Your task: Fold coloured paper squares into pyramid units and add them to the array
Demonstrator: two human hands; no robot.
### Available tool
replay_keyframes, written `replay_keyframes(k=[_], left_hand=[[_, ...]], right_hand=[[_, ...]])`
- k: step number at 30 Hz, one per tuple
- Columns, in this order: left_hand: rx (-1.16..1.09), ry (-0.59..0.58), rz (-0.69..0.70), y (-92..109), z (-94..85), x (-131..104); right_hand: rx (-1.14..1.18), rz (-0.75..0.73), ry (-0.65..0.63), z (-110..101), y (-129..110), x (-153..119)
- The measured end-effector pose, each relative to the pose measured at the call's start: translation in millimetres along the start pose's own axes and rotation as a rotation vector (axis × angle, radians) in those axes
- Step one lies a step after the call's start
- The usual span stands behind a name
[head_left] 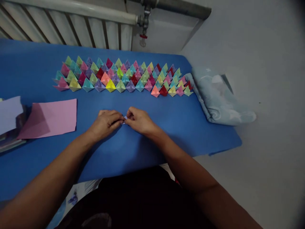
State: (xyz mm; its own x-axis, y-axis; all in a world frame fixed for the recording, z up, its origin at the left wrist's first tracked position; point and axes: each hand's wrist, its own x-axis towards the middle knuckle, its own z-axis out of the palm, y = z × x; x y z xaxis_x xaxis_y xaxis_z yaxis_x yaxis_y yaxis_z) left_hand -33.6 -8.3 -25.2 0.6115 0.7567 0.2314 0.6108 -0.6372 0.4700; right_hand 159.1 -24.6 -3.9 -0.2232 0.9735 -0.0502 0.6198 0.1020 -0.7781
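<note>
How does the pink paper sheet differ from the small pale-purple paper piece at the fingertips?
Size: the pink paper sheet looks far larger than what shows of the small pale-purple paper piece.
Handling: the sheet is untouched; the piece sits between the left hand and right hand.
Visibility: fingers partly cover the piece, not the sheet.
Shared: both look like paper.

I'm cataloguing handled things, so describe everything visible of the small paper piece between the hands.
The small paper piece looks pale purple. Fingers cover most of it, so its outline and any folds cannot be made out. It is at or just above the blue tabletop, nearer the wearer than the rows of folded paper shapes; the left hand and right hand pinch it.
</note>
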Motion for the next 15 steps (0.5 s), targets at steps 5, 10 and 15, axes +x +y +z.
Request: replay_keyframes(k=[5,10,15], left_hand=[[-0.093,-0.02,-0.051,-4.3,-12.1,-7.9],[-0.089,-0.008,-0.085,-1.0,-9.4,-10.7],[-0.085,0.011,-0.142,1.3,-3.1,-8.3]], right_hand=[[-0.052,0.002,0.007,0.7,-2.8,1.7],[-0.055,-0.001,0.028,3.4,-1.1,1.2],[-0.078,0.002,0.039,2.8,-3.0,-0.9]])
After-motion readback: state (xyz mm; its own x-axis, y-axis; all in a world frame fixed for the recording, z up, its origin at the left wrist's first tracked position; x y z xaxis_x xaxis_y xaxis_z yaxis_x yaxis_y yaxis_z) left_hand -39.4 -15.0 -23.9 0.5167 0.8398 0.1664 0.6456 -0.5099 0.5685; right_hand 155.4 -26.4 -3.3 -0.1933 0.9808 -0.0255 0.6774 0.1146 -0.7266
